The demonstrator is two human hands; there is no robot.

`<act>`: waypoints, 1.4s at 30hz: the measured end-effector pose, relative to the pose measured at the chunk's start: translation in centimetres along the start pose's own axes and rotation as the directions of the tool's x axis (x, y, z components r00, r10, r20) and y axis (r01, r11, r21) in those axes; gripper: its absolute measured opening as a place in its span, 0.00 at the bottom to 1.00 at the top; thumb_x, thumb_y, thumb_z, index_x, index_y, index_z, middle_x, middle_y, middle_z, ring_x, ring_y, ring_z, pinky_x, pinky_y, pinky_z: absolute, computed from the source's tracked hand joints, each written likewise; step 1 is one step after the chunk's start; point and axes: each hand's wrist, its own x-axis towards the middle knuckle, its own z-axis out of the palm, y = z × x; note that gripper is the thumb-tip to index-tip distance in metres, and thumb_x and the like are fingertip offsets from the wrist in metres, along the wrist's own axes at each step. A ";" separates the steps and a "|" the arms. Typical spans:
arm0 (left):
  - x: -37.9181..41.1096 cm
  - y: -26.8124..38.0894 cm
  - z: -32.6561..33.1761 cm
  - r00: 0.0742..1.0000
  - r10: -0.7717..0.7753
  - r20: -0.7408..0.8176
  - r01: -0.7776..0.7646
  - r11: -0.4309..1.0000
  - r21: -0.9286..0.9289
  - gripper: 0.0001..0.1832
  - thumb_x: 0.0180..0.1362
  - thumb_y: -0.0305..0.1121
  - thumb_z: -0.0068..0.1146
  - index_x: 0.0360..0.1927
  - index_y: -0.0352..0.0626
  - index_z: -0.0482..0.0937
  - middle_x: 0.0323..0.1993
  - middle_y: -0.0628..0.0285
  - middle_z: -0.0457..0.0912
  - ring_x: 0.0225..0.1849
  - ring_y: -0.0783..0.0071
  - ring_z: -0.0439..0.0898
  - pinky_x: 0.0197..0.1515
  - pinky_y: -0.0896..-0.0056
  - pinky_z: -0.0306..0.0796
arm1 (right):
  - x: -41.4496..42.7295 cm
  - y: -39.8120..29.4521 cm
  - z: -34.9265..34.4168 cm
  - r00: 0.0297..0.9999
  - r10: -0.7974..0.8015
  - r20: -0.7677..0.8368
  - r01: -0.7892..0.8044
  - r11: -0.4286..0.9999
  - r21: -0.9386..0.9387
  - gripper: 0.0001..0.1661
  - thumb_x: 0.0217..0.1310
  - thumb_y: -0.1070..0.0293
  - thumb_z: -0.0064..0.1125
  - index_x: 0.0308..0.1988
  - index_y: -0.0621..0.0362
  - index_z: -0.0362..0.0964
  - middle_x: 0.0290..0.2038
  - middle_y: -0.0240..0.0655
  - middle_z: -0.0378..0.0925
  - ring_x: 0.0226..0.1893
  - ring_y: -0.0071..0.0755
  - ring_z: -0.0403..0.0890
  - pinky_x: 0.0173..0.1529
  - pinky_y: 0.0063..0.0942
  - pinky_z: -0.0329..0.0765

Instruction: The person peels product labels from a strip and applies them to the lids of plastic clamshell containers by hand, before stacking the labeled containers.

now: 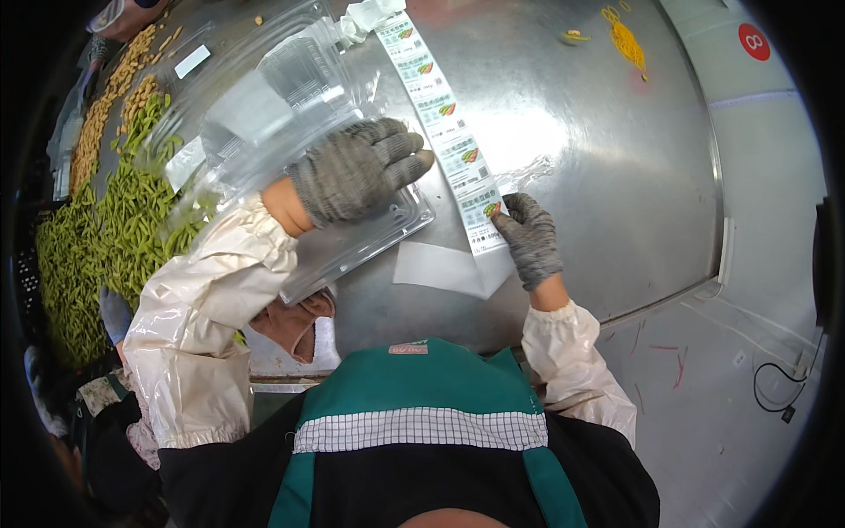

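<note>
My right hand (530, 236), in a grey knit glove, pinches the right edge of a strip of printed labels (454, 132) near its lower end. The strip runs up and away across the metal table, and its bare white backing paper (436, 265) folds leftward below the last label. My left hand (360, 173), gloved alike, is palm down over clear plastic clamshell containers (307, 72), its fingers extended towards the strip. Nothing shows in its fingers, though the palm side is hidden. Whether it touches the plastic I cannot tell.
Green soybean pods (132, 218) and peanuts (112, 99) are heaped at left. A brown cloth (290, 327) lies near the front edge. Yellow rubber bands (624, 41) lie at back right. Another person's gloved hand (115, 315) is by the pods. Crumpled paper (366, 18) tops the strip.
</note>
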 end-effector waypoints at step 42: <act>0.8 4.4 0.3 0.596 -0.520 0.611 0.502 -0.352 -0.790 0.18 0.51 0.30 0.55 0.47 0.39 0.73 0.40 0.61 0.76 0.42 0.76 0.73 0.48 0.77 0.66 | -1.3 -6.7 3.3 0.452 -0.892 -0.007 0.733 0.375 -0.567 0.19 0.34 0.75 0.64 0.35 0.57 0.76 0.30 0.39 0.74 0.30 0.40 0.75 0.34 0.34 0.71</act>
